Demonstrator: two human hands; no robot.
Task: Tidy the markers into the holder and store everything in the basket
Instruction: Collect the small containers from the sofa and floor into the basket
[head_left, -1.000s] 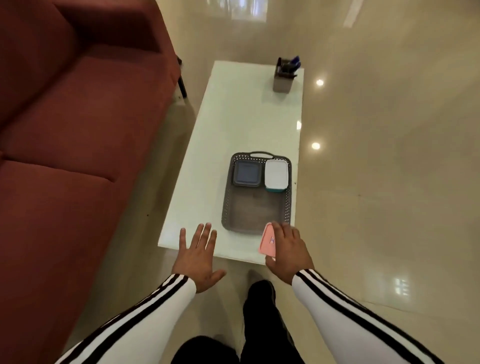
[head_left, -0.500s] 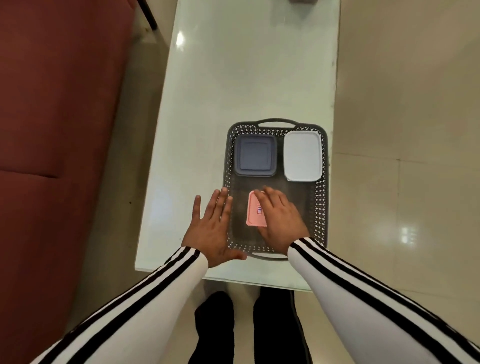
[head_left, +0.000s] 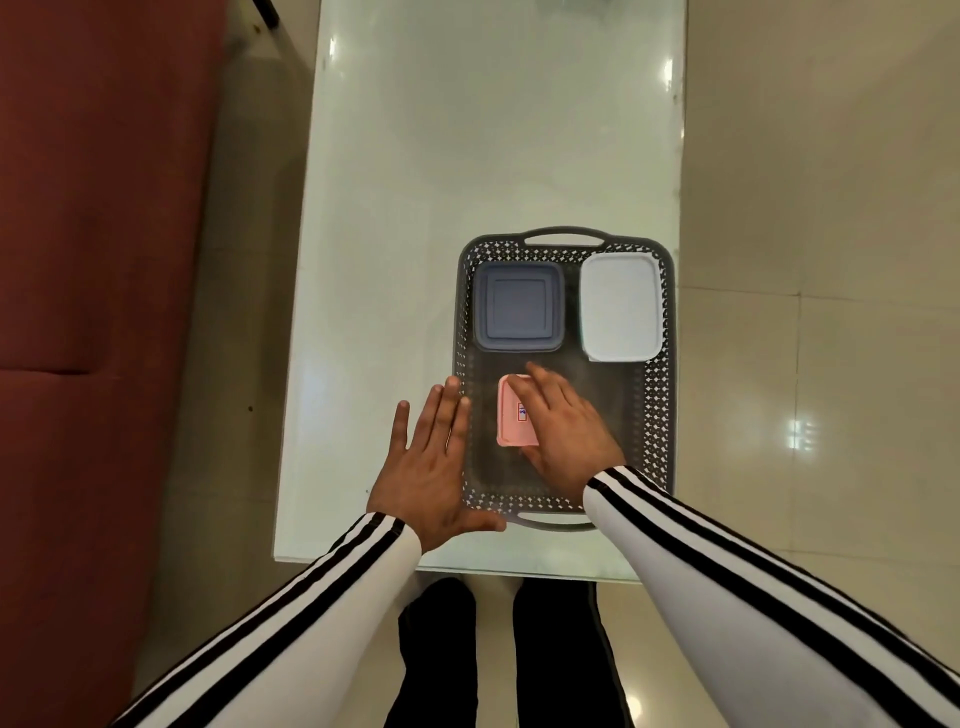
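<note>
**A:** Where is the pink rectangular plastic box (head_left: 511, 415)?

**B:** It is inside the dark grey perforated plastic basket (head_left: 660, 415), in the near-left part. It sits just short of the blue-grey square lidded container (head_left: 518, 306) in the basket's far-left corner. A white rectangular lidded container (head_left: 621, 306) fills the far-right corner.

**A:** How is it held?

**B:** The right hand (head_left: 563, 431) lies over it, fingers reaching its far edge and thumb at its near edge, pinching it lengthwise. I cannot tell whether the box already rests on the basket's floor.

**A:** And the other hand?

**B:** The left hand (head_left: 431, 467) is flat at the basket's left wall, fingers straight and close together, holding nothing. I judge it is there to steady the basket while the box is set in. The box lines up with the lidded containers, leaving the near-right part free.

**A:** The markers and their holder?

**B:** Neither shows in or beside the basket, so storing them seems not yet done.
</note>
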